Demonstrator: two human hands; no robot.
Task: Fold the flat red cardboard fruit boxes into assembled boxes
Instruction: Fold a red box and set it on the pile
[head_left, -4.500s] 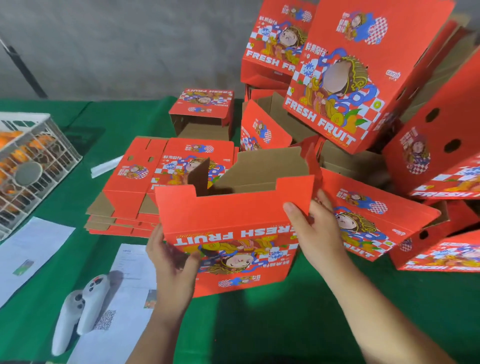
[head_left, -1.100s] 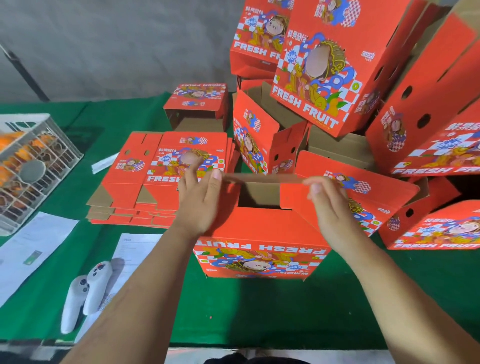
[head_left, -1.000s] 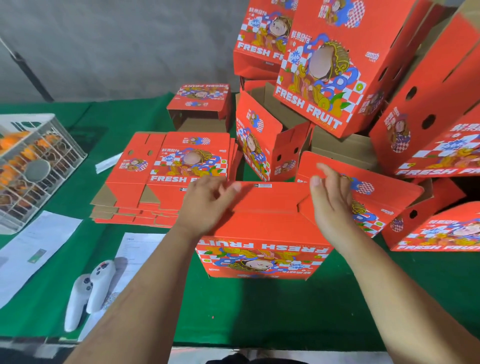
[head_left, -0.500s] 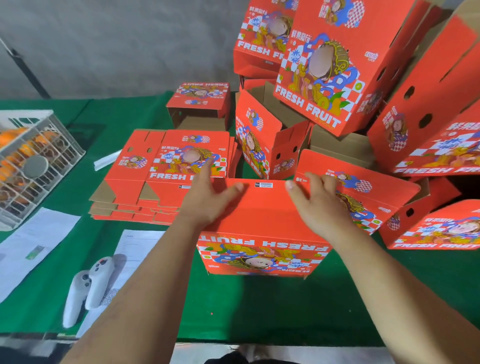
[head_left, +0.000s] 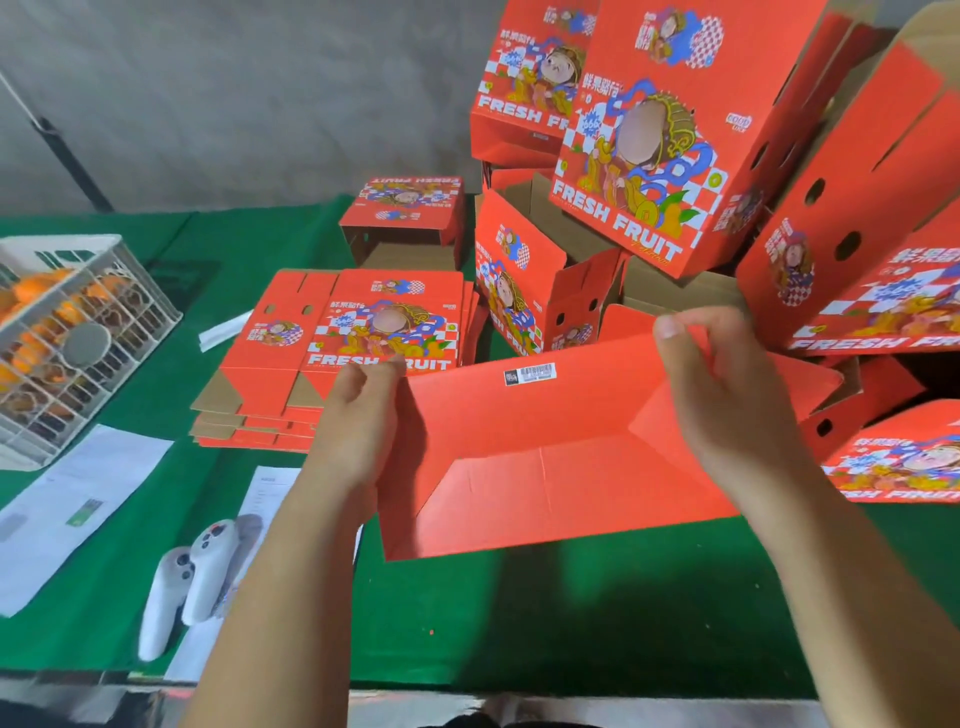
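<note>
The left hand (head_left: 358, 415) is clamping the left edge of the red box (head_left: 545, 457), and the right hand (head_left: 727, 395) is pinching its upper right corner, thumb in front; this is likely steadying the closed base panels while they are seated. The box is being held tilted above the green table (head_left: 571, 623), beside the flat stack (head_left: 337, 358) and the assembled pile (head_left: 675, 156). The white crate (head_left: 57, 249) at left is holding oranges (head_left: 36, 291).

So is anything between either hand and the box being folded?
Nothing visible: the left hand and right hand both grip the red box directly at its sides, above the green table.
</note>
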